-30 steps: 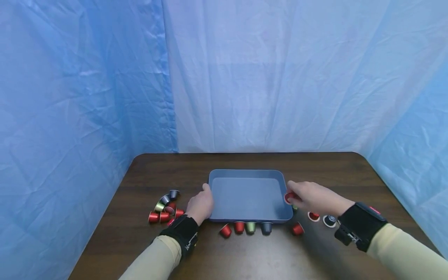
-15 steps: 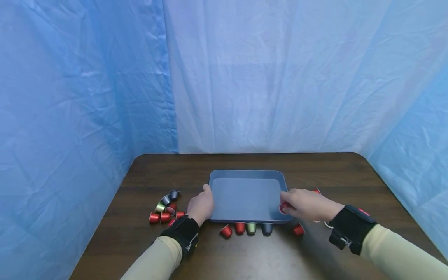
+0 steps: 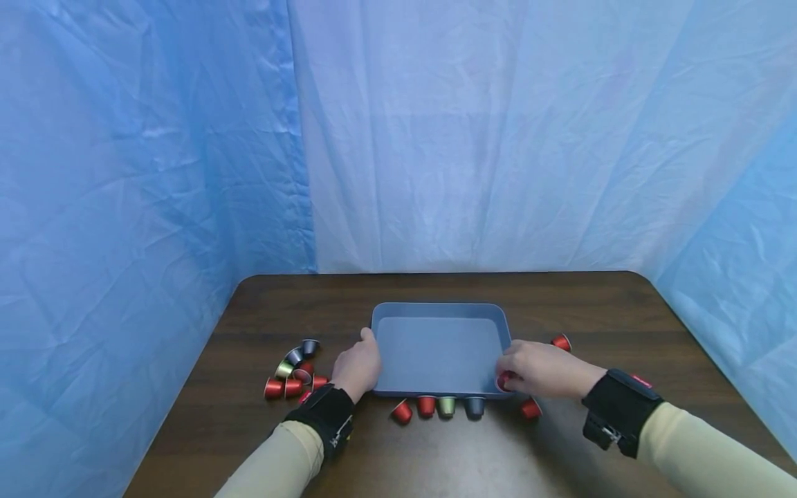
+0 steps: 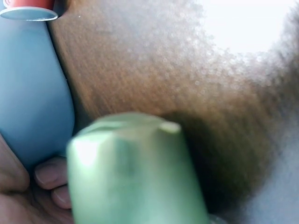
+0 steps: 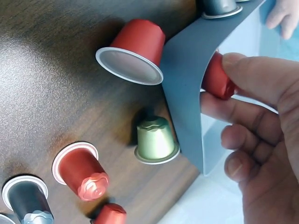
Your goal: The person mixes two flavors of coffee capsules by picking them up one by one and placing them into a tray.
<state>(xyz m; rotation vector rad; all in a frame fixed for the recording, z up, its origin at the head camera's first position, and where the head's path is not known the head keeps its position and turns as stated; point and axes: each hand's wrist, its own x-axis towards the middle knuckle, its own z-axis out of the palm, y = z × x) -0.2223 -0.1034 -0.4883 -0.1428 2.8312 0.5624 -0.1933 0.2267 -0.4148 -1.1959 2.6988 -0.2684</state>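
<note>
A blue-grey tray (image 3: pixel 442 346) lies in the middle of the table. My left hand (image 3: pixel 356 365) grips its left side, thumb up at the rim; fingertips (image 4: pixel 50 173) curl by the tray's corner in the left wrist view. My right hand (image 3: pixel 542 370) pinches a red coffee capsule (image 5: pixel 217 78) between thumb and fingers, just inside the tray's right wall near the front corner. Outside that wall, the right wrist view has a green capsule (image 5: pixel 155 142) and a red capsule (image 5: pixel 139 42). Close to the left wrist camera stands a blurred green capsule (image 4: pixel 135 177).
Along the tray's front edge sit several capsules, among them a dark blue one (image 3: pixel 474 408). A heap of capsules (image 3: pixel 294 386) lies left of my left hand. One red capsule (image 3: pixel 562 342) is behind my right wrist. A blue sheet (image 3: pixel 436 138) hangs behind the table (image 3: pixel 473 463).
My right hand has moved left and nearer, carrying the red capsule from beside the tray's right rim to just inside its front right corner. The left hand stays at the tray's left side.
</note>
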